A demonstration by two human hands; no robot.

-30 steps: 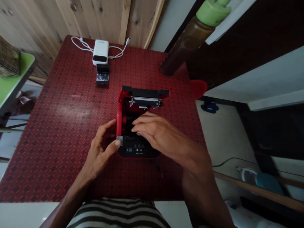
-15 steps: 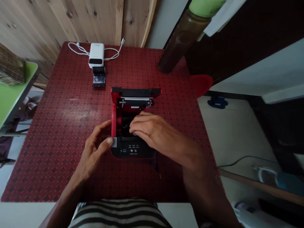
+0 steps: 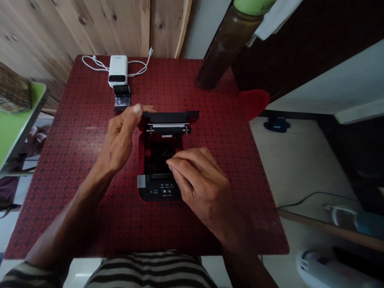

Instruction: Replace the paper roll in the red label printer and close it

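Observation:
A small red and black receipt printer (image 3: 162, 193) stands on the table with its lid (image 3: 168, 117) raised and its dark compartment showing. My left hand (image 3: 121, 134) grips the lid's left corner, thumb in front and fingers reaching behind it. Over the right side of the compartment, my right hand (image 3: 199, 176) is closed in a pinch, thumb against forefinger. Whatever lies between those fingertips, if anything, is too small to make out. The roller (image 3: 168, 130) shows on the inside of the lid.
The red patterned table (image 3: 90, 176) holds a white power bank (image 3: 118, 70) with its white cable (image 3: 138, 68) at the back left. A black, shiny strip (image 3: 122, 100) lies before it. A tall dark bottle (image 3: 223, 46) with a green lid stands at the back right.
My left hand has moved from the printer's front left corner up to the lid. My right hand has drawn back out of the compartment, toward me and slightly right.

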